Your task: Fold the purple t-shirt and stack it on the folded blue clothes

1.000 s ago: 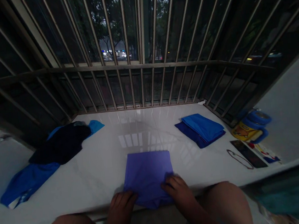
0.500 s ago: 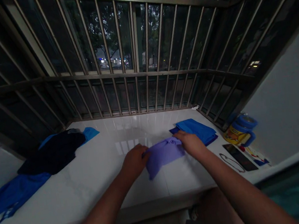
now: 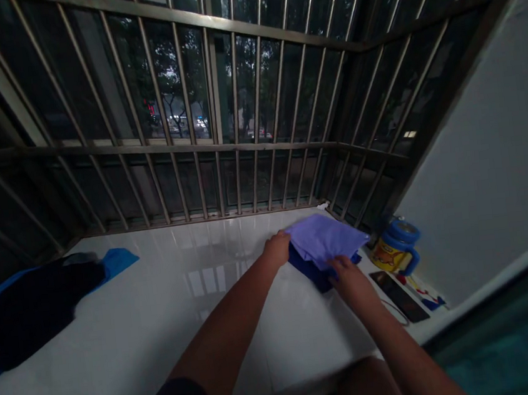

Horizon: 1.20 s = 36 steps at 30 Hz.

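Note:
A light purple piece of folded cloth [image 3: 325,235] lies over a stack of folded dark blue cloth [image 3: 310,269] at the right of the white ledge. With closed fingers, my left hand [image 3: 277,249] grips the purple cloth at its left corner. My right hand [image 3: 352,284] has its fingers closed on the near edge of the same cloth, just above the dark blue layer. Some fingertips of both hands are hidden. The brighter blue cloth of the stack is covered by the purple one.
Dark and blue clothes [image 3: 39,303] lie loosely heaped at the left of the white ledge [image 3: 163,315]. On the right stand a blue and yellow jug [image 3: 396,248] and a flat black phone-like slab [image 3: 399,296]. Metal window bars [image 3: 220,183] close off the back.
Both hands have carried the purple cloth from the middle of the ledge to the right and back, onto the blue stack. The view has turned rightward.

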Available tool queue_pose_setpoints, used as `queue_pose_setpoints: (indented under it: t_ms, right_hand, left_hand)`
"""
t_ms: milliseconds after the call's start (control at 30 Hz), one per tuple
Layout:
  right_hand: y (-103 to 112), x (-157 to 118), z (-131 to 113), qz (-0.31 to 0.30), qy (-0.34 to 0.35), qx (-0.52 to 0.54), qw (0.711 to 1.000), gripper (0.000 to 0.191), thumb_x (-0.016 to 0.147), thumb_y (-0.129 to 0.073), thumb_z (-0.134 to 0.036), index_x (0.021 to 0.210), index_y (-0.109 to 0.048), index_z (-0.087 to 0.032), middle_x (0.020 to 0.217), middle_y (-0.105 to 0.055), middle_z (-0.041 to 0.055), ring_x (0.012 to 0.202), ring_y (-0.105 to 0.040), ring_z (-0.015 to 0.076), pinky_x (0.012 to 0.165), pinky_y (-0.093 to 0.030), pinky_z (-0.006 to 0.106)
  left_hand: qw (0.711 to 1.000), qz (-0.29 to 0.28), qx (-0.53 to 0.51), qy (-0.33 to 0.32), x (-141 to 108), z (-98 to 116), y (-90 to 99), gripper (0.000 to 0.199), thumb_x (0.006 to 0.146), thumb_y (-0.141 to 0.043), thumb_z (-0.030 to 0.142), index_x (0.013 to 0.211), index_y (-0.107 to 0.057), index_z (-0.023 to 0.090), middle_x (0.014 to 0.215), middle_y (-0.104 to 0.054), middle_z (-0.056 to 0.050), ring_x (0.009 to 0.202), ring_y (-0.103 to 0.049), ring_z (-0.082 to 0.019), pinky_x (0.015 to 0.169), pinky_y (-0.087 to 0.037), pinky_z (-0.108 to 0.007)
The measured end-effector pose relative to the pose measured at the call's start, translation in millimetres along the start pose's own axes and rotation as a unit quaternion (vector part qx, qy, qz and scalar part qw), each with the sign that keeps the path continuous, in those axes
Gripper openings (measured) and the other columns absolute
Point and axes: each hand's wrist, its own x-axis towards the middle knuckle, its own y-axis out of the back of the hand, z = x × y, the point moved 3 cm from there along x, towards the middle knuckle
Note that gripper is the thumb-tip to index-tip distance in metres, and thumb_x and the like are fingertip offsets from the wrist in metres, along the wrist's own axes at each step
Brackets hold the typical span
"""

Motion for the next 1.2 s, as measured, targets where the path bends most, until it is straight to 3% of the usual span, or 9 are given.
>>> queue_pose_setpoints:
  t_ms: [67,133,233,333,467,633,733,833,1200]
  right_hand:
    - [-53.5,-33.5,-8.8,-0.034,0.009,0.056,0.998,0.044,0.094,-0.063,-0.011,0.135,-0.074,-0.019,0.145,-0.067,0.0167,0.120,-0.075,0.0294,0.106,-0.059,0.039]
    - [-91.9,-65.9,-28.6,-0.030,0.045,0.136,0.989,0.036,0.093,-0.057,-0.009,0.122,-0.076,-0.022,0.131,-0.072,0.0129,0.112,-0.076,0.0250,0.103,-0.060,0.035]
    - [-117.2,-104.3,-70.9,0.019,0.113,0.240,0.964,0.028,0.096,-0.049,-0.009,0.102,-0.072,-0.025,0.110,-0.073,0.0094,0.099,-0.076,0.0241,0.093,-0.063,0.035]
    - [-123.9,-127.5,-110.4,0.048,0.149,0.302,0.940,0.023,0.102,-0.049,-0.015,0.097,-0.069,-0.026,0.106,-0.072,0.0081,0.095,-0.076,0.0239,0.087,-0.065,0.035]
    - [-137.7,-140.1,-140.2,0.081,0.188,0.333,0.920,0.019,0.106,-0.054,-0.026,0.102,-0.072,-0.029,0.111,-0.074,0.0079,0.099,-0.078,0.0234,0.087,-0.067,0.033]
    - [-158.5,-130.4,-151.5,0.106,0.208,0.327,0.916,0.025,0.109,-0.056,-0.043,0.100,-0.076,-0.031,0.117,-0.076,0.0069,0.100,-0.080,0.0217,0.086,-0.067,0.030]
    - [-163.4,-122.7,-155.3,0.116,0.216,0.302,0.921,0.033,0.110,-0.054,-0.052,0.100,-0.079,-0.032,0.118,-0.077,0.0070,0.099,-0.081,0.0222,0.086,-0.068,0.031]
    - [-167.5,-123.0,-157.8,0.140,0.246,0.270,0.920,0.039,0.111,-0.052,-0.056,0.101,-0.081,-0.032,0.114,-0.079,0.0070,0.097,-0.081,0.0231,0.088,-0.068,0.033]
    - [-177.5,-127.8,-153.7,0.143,0.214,0.277,0.926,0.042,0.107,-0.055,-0.060,0.097,-0.083,-0.030,0.107,-0.076,0.0089,0.107,-0.077,0.0276,0.093,-0.067,0.039]
  left_hand:
    - [0.999,-0.034,0.017,0.008,-24.6,-18.1,-29.1,0.044,0.090,-0.065,0.006,0.130,-0.077,0.020,0.139,-0.072,-0.017,0.120,-0.074,-0.031,0.102,-0.062,-0.045]
    - [0.998,-0.059,0.025,0.006,-60.5,-38.4,-50.8,0.041,0.090,-0.068,0.009,0.129,-0.077,0.019,0.139,-0.074,-0.016,0.124,-0.074,-0.031,0.107,-0.062,-0.047]
    - [0.997,-0.066,0.031,-0.003,-127.7,-72.1,-70.4,0.041,0.097,-0.064,0.014,0.137,-0.074,0.021,0.152,-0.069,-0.014,0.142,-0.065,-0.028,0.124,-0.053,-0.048]
    - [0.999,-0.015,0.019,-0.036,-204.5,-105.8,-72.8,0.046,0.101,-0.060,0.019,0.146,-0.069,0.026,0.163,-0.063,-0.012,0.153,-0.057,-0.029,0.131,-0.044,-0.059]
    - [0.999,0.005,0.030,-0.015,-306.5,-147.1,-45.1,0.052,0.099,-0.066,0.023,0.150,-0.065,0.033,0.166,-0.060,-0.010,0.154,-0.057,-0.030,0.129,-0.047,-0.063]
    - [0.990,0.064,0.098,0.077,-398.7,-205.8,33.3,0.042,0.104,-0.067,0.033,0.146,-0.068,0.033,0.160,-0.066,-0.009,0.149,-0.062,-0.031,0.128,-0.049,-0.062]
    - [0.976,0.120,0.131,0.127,-427.6,-246.5,74.4,0.039,0.105,-0.067,0.039,0.142,-0.070,0.028,0.154,-0.070,-0.013,0.144,-0.066,-0.033,0.124,-0.052,-0.063]
    - [0.965,0.167,0.131,0.155,-436.8,-272.3,92.9,0.033,0.106,-0.064,0.039,0.135,-0.072,0.025,0.149,-0.073,-0.013,0.139,-0.070,-0.031,0.120,-0.057,-0.057]
    - [0.954,0.202,0.119,0.186,-434.2,-274.5,87.5,0.030,0.107,-0.061,0.038,0.130,-0.074,0.024,0.146,-0.075,-0.012,0.136,-0.071,-0.031,0.123,-0.054,-0.059]
